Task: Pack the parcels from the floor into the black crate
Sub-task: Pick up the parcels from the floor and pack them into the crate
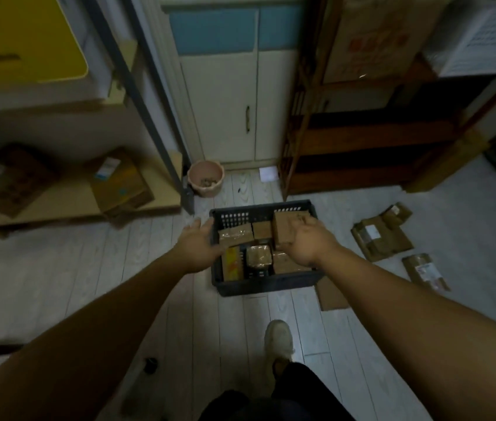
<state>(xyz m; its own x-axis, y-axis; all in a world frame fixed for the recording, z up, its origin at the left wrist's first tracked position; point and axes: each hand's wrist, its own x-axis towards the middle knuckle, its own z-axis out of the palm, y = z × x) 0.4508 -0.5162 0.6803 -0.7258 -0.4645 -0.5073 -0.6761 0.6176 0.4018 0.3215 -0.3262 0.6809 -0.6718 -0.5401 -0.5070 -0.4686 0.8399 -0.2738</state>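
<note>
Parcel (283, 230) in R hand (310, 243) over black crate (260, 285), L hand (201, 243) at rim

Both bare arms stretched forward; left hand (199, 244) open, fingers straight; right hand (309, 243) gripping a parcel (284, 230)

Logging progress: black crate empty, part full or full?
Part full. Black crate holds several brown parcels, dark gaps between them; right hand grips a further parcel over it.

Right hand (307, 244) blurred where it grips brown parcel (284, 230), left wall of black crate (265, 287) partly hidden by left hand (201, 244), labels on floor parcels (382, 238) at right too small to read, printed sheet (490, 34) blurred, cut off by right edge.
</note>
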